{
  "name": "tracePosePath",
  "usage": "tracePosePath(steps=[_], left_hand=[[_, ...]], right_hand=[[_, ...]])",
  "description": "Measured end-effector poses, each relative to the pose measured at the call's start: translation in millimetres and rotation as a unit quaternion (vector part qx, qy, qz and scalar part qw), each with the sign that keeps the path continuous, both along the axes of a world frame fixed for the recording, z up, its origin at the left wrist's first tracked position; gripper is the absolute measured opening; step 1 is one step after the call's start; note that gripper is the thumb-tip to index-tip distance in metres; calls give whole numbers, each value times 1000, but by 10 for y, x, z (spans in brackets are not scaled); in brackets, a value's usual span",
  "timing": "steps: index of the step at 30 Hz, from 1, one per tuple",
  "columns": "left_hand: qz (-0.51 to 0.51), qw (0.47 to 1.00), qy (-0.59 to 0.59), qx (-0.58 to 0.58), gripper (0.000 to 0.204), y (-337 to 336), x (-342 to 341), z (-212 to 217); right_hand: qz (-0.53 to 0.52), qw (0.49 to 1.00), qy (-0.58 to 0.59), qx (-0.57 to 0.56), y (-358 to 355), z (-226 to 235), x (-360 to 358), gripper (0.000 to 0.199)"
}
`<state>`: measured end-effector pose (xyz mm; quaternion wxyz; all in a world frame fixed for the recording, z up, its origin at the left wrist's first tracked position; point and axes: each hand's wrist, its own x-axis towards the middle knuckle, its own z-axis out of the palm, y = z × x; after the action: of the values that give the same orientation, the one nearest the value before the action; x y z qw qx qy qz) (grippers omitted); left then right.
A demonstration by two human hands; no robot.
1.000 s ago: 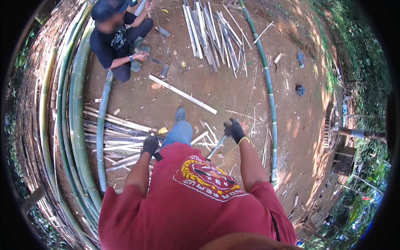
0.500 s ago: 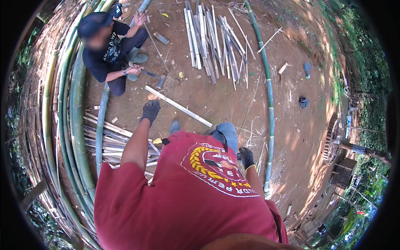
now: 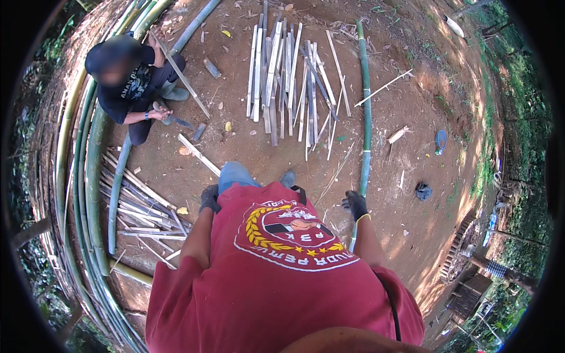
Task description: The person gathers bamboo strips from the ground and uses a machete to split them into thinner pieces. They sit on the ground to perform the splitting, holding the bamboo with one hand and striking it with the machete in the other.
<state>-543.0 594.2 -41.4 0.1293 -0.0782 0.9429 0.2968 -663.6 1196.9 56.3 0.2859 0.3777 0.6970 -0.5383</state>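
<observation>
Both my hands wear dark gloves, and I see nothing held in either one. My left hand (image 3: 209, 199) hangs beside my left thigh, its fingers loosely apart and partly in shadow. Just ahead of it a split bamboo strip (image 3: 198, 154) lies on the ground, its near end hidden by my leg. My right hand (image 3: 354, 205) is out to my right, open, with its fingers bent. From this view it overlaps the near part of a long green bamboo pole (image 3: 365, 123); I cannot tell whether they touch.
A co-worker (image 3: 132, 82) crouches at far left, one hand on a long strip (image 3: 187, 82) and the other by a dark blade (image 3: 181, 122). Split strips (image 3: 282, 70) lie ahead, more strips (image 3: 144, 206) at left beside whole bamboo poles (image 3: 97, 159). A blue ring-shaped thing (image 3: 441, 139) lies right.
My left hand has drawn back from ahead to my thigh. My right hand has swung outward and my legs have stepped. The co-worker's long strip now slants differently.
</observation>
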Motion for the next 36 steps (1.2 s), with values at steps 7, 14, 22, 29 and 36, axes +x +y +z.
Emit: tracePosePath(steps=[7,14,22,29,36], left_hand=[[373,859,-167,308,23,914,-1043,945],[416,842,-134,317,26,1308,-2073,579],[403,828,-71,383,31,1740,-3043,763],[564,740,-41,363,30,1931,-2655,808],[746,598,-39,291,29,3169,-1633,366]], right_hand=[[-16,992,121,18,812,451,-2102,22],[241,968,66,20,-208,353,-2108,34],[303,946,73,90,226,699,-3033,38],[463,859,106,192,792,365,-4200,36],[649,714,238,110,687,-82,-5027,40]])
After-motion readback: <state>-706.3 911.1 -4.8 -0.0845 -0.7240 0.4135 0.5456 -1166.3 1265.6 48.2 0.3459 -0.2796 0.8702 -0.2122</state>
